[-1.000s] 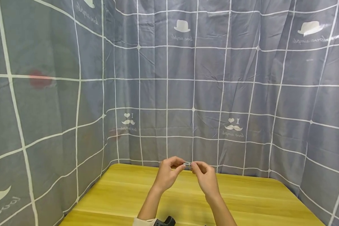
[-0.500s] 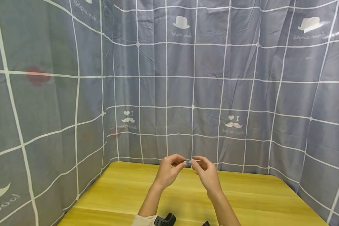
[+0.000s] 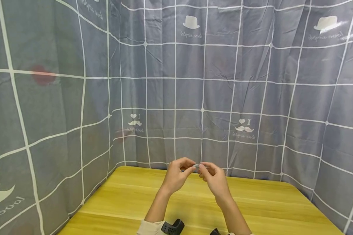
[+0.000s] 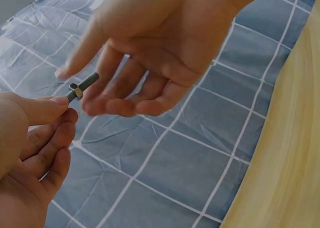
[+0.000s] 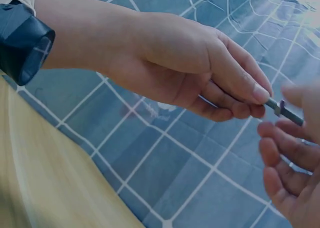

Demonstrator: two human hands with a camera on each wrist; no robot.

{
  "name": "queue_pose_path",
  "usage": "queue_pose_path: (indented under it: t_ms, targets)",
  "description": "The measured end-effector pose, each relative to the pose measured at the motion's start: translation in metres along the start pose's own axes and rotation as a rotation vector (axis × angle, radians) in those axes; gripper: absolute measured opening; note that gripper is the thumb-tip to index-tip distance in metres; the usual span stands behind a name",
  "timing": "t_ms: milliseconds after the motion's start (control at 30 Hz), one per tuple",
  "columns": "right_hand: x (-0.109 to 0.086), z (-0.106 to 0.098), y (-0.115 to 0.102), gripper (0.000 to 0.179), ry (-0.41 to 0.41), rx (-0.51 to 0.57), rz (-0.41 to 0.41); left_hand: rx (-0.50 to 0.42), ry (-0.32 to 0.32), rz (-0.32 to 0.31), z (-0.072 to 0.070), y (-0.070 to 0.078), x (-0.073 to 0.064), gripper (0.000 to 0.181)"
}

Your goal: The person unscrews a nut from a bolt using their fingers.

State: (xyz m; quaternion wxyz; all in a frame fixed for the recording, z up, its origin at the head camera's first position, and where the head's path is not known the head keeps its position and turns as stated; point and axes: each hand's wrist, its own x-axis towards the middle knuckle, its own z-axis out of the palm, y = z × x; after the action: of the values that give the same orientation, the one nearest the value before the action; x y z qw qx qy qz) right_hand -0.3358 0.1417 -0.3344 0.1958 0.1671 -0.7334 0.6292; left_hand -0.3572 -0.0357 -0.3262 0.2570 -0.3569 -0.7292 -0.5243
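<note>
My left hand [image 3: 175,176] pinches one end of a small metal bolt [image 4: 90,80] between thumb and fingers. Midway along the visible thread sits a hex nut [image 4: 75,91], just beyond the left thumb tip. The bolt's other end points toward my right hand [image 3: 217,183]. In the left wrist view the right thumb is blurred and lifted away from the nut, while its loosely bent fingers hang behind the bolt's free end. The right wrist view also shows the nut [image 5: 280,108] between the two hands. The bolt's gripped end is hidden by the left fingers.
Both hands are raised above a yellow wood-grain table [image 3: 129,199]. Grey curtains [image 3: 188,98] with white grid lines stand behind the table and along its sides. A black wrist device [image 5: 27,43] sits at the left cuff.
The hands keep nearly the same place, rising slightly in the head view. The right fingers shift about the bolt's free end, while the left hand keeps its pinch.
</note>
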Motion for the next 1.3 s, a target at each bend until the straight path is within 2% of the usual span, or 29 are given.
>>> queue_pose_path:
  t_ms: [133, 233, 367, 467, 600, 800, 1000, 1100, 1300]
  targets:
    - [-0.002, 0.001, 0.004, 0.022, -0.020, 0.033, -0.041, -0.004, -0.005, -0.005, 0.002, -0.001, -0.003, 0.008]
    - [-0.003, 0.002, 0.006, 0.028, -0.029, 0.048, -0.068, -0.002, 0.007, -0.001, 0.002, -0.003, -0.004, 0.007]
    - [-0.005, 0.001, 0.008, 0.034, -0.014, 0.022, -0.045, 0.003, 0.008, -0.005, 0.003, -0.004, -0.006, 0.007]
    - [-0.007, 0.002, 0.008, 0.030, 0.008, 0.005, -0.026, 0.000, -0.002, -0.014, 0.003, -0.005, -0.007, 0.008]
    - [-0.008, 0.002, 0.007, 0.020, 0.011, 0.026, -0.044, -0.009, 0.004, -0.011, 0.003, -0.005, -0.009, 0.008]
    - [-0.007, 0.003, 0.005, 0.031, 0.016, 0.005, -0.045, -0.004, 0.015, 0.021, 0.003, -0.005, -0.007, 0.008]
    - [-0.006, 0.002, 0.003, 0.020, 0.021, 0.018, -0.067, 0.003, 0.004, 0.023, 0.002, -0.004, -0.005, 0.008]
    - [-0.006, 0.001, 0.001, 0.025, 0.019, 0.016, -0.085, 0.004, 0.009, 0.028, 0.003, -0.003, -0.004, 0.008]
    - [-0.006, 0.001, -0.003, 0.028, 0.035, -0.013, -0.049, -0.003, 0.008, 0.034, 0.003, -0.003, -0.002, 0.007]
